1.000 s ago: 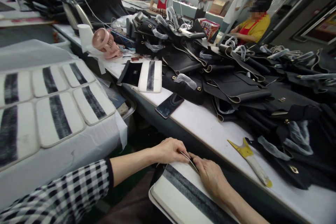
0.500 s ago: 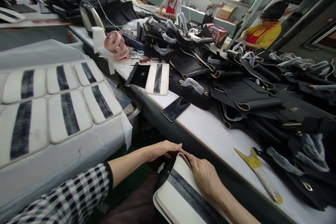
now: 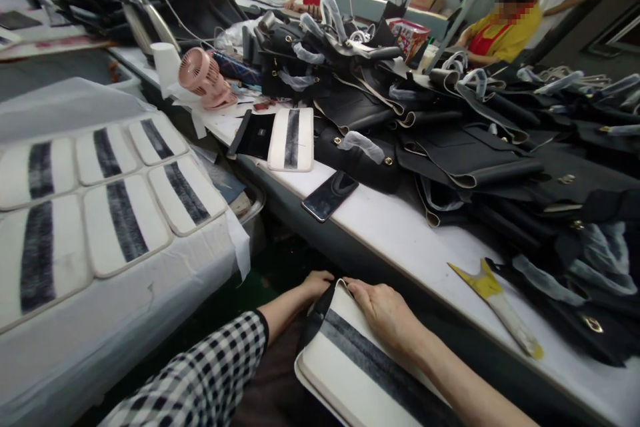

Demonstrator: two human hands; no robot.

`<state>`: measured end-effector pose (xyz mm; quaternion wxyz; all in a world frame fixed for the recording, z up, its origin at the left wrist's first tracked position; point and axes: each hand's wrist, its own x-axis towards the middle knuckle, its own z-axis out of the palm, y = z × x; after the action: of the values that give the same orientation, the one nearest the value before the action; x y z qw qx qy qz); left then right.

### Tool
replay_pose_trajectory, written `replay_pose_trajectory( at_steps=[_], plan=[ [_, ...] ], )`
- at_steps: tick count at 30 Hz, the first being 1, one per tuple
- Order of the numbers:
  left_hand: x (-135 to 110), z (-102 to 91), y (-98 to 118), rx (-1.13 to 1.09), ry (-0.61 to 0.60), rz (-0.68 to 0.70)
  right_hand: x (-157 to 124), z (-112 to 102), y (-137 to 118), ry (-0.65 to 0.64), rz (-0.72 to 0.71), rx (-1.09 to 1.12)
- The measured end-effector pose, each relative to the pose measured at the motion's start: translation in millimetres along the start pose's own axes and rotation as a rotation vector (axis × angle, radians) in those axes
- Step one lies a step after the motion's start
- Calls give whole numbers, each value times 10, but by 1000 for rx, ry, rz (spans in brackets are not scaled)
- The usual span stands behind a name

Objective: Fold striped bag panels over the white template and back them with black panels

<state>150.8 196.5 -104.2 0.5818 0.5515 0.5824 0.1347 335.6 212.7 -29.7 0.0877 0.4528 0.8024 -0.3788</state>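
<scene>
A white bag panel with a black stripe (image 3: pixel 360 360) lies over my lap, its rounded far corner raised, and black leather (image 3: pixel 316 320) shows along its left side. My right hand (image 3: pixel 383 310) is closed on the panel's far right edge, thumb and fingers pinching near the corner. My left hand (image 3: pixel 314 285) is at the far left corner, curled around the black leather; its fingertips are mostly hidden behind the work.
On the left, a covered table (image 3: pixel 185 280) holds several striped white panels (image 3: pixel 187 193). The white workbench (image 3: pixel 395 227) carries a phone (image 3: pixel 330 195), a yellow-ended tool (image 3: pixel 495 307), a pink fan (image 3: pixel 206 78), another panel (image 3: pixel 291 140) and piled black bags (image 3: pixel 465 153). Co-workers sit and stand beyond.
My left hand has drawn back from the fingers of my right hand and down behind the corner. My right hand stays on the edge. The view has tilted slightly downward.
</scene>
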Motion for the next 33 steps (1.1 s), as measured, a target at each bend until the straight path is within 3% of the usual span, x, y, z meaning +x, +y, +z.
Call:
replay_pose_trajectory(
  at_steps=[3,6,11,15,22,26,33],
  plan=[
    [103,-214,269,18,-36,37,-53,-37,33,-16,-38,24],
    [102,-378,620,80,-207,130,-163,-55,130,-58,26,44],
    [135,-414,990,269,-432,145,-515,-93,459,-107,42,201],
    [241,-406,1045,338,-533,98,-912,-188,822,-154,-3,389],
    [313,-476,1020,362,-644,-20,-1471,-352,1340,-272,90,678],
    [281,-466,1024,394,-642,-50,-1597,-271,1480,-273,167,789],
    [245,-427,1116,609,-545,108,-1552,-144,1486,-137,196,676]
  ],
)
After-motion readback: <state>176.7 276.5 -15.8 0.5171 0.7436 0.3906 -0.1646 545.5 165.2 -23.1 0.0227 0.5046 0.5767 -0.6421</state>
